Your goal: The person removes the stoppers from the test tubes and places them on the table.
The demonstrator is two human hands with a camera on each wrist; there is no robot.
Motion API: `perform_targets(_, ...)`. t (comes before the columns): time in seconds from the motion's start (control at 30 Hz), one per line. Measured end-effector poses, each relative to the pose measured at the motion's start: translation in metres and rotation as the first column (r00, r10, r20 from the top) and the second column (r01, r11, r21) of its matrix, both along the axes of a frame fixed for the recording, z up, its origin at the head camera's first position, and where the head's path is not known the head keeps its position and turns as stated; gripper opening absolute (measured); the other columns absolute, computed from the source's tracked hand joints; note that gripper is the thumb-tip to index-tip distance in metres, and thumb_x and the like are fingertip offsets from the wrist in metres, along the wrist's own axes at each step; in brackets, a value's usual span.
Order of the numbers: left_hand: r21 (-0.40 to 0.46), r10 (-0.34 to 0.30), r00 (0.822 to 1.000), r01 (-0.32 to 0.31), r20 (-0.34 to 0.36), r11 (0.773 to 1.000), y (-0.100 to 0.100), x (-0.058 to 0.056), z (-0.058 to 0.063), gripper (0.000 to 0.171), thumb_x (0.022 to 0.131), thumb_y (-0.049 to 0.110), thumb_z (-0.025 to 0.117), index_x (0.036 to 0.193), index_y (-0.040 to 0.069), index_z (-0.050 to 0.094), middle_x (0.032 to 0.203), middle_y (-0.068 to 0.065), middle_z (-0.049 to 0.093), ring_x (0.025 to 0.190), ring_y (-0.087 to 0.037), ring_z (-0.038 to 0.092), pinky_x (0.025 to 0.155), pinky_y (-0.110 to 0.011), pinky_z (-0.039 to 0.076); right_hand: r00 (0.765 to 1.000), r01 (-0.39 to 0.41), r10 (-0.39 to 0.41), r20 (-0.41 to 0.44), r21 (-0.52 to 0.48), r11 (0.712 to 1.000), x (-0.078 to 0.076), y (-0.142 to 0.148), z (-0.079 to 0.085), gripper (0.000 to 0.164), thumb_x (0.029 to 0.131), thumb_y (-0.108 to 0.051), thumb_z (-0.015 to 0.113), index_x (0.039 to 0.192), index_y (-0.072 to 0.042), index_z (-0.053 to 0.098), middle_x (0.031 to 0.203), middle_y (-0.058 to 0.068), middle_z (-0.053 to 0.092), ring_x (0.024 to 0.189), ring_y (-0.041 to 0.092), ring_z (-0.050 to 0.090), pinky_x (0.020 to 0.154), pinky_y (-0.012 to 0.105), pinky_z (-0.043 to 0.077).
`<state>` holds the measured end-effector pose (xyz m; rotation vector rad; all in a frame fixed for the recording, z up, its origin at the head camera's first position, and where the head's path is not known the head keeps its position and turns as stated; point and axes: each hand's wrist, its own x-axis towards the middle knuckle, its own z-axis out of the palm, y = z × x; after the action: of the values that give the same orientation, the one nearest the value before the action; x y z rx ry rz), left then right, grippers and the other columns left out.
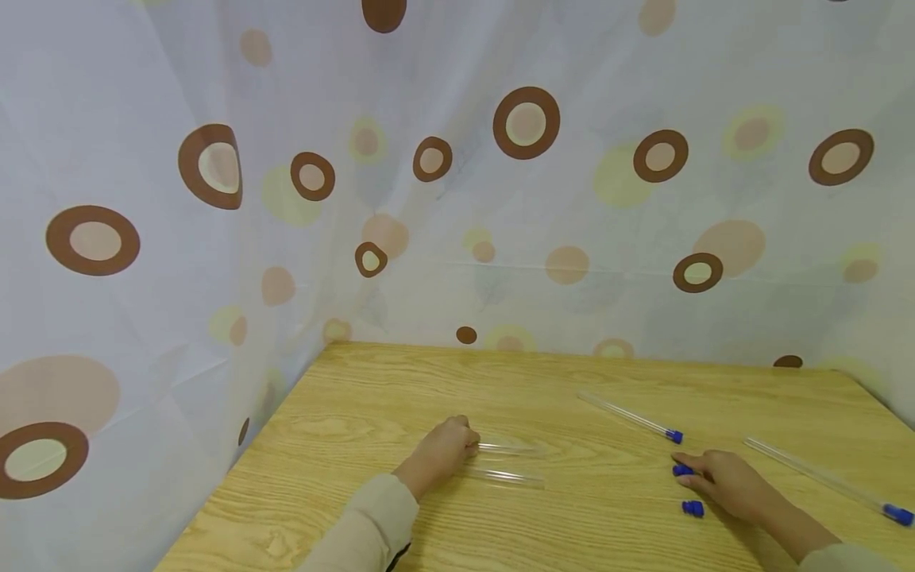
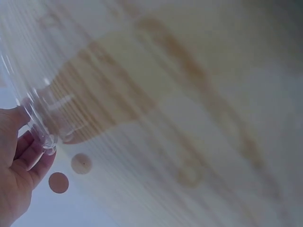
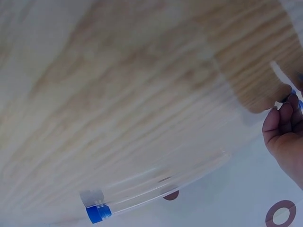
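My left hand (image 1: pixel 443 446) grips the near end of a clear test tube (image 1: pixel 509 449), which points right over the table. A second clear tube (image 1: pixel 503 476) lies just in front of it. In the left wrist view, thumb and fingers of the left hand (image 2: pixel 23 165) close around the clear tube end (image 2: pixel 45 137). My right hand (image 1: pixel 732 481) pinches a blue cap (image 1: pixel 682 470) between thumb and forefinger. Another blue cap (image 1: pixel 693 508) sits on the wood below that hand. The right hand (image 3: pixel 286 132) partly hides its cap in the right wrist view.
Two tubes with blue caps lie on the wooden table (image 1: pixel 343 421): one capped tube (image 1: pixel 629 415) behind the right hand, the other capped tube (image 1: pixel 811 473) to its right. A dotted curtain (image 1: pixel 443 302) hangs along the back and left edges.
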<state>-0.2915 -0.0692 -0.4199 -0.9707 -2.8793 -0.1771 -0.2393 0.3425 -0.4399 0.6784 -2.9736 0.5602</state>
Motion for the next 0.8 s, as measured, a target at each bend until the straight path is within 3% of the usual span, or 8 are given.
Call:
perform_targets(0.17, 0.010, 0.023, 0.999, -0.024, 0.035, 1.000, 0.0004, 0.0005, -0.0009, 0.012, 0.088, 0.016, 0.061, 0.094, 0.010, 0.071, 0.085, 0.000, 0.055, 0.077, -0.008, 0.055, 0.064, -0.014, 0.049, 0.999, 0.034, -0.034, -0.026, 0.000, 0.999, 0.0024, -0.0013, -0.0001, 0.044, 0.087, -0.021, 0.062, 0.117, 0.012, 0.056, 0.058, -0.010, 0.029, 0.049, -0.001, 0.021, 0.045, 0.015, 0.025)
perform_targets(0.4, 0.021, 0.032, 0.999, -0.032, 0.018, 0.999, 0.0009, 0.0007, -0.0014, 0.013, 0.088, 0.016, 0.062, 0.093, 0.010, 0.071, 0.085, -0.001, 0.056, 0.076, -0.009, 0.055, 0.063, -0.015, 0.049, 0.998, 0.055, -0.055, 0.010, -0.009, 0.998, 0.0033, -0.0026, 0.0037, 0.045, 0.088, -0.021, 0.061, 0.118, 0.012, 0.055, 0.054, -0.011, 0.027, 0.047, -0.001, 0.021, 0.044, 0.016, 0.025)
perform_targets(0.8, 0.021, 0.033, 0.999, -0.032, -0.011, 0.999, -0.0002, -0.0023, -0.0032, 0.010, 0.087, 0.016, 0.062, 0.090, 0.011, 0.071, 0.083, 0.000, 0.054, 0.073, -0.008, 0.052, 0.061, -0.015, 0.047, 0.998, 0.052, -0.052, -0.021, -0.022, 0.998, 0.0043, -0.0045, 0.0033, 0.044, 0.087, -0.020, 0.062, 0.117, 0.012, 0.056, 0.058, -0.009, 0.029, 0.049, -0.001, 0.022, 0.044, 0.016, 0.026)
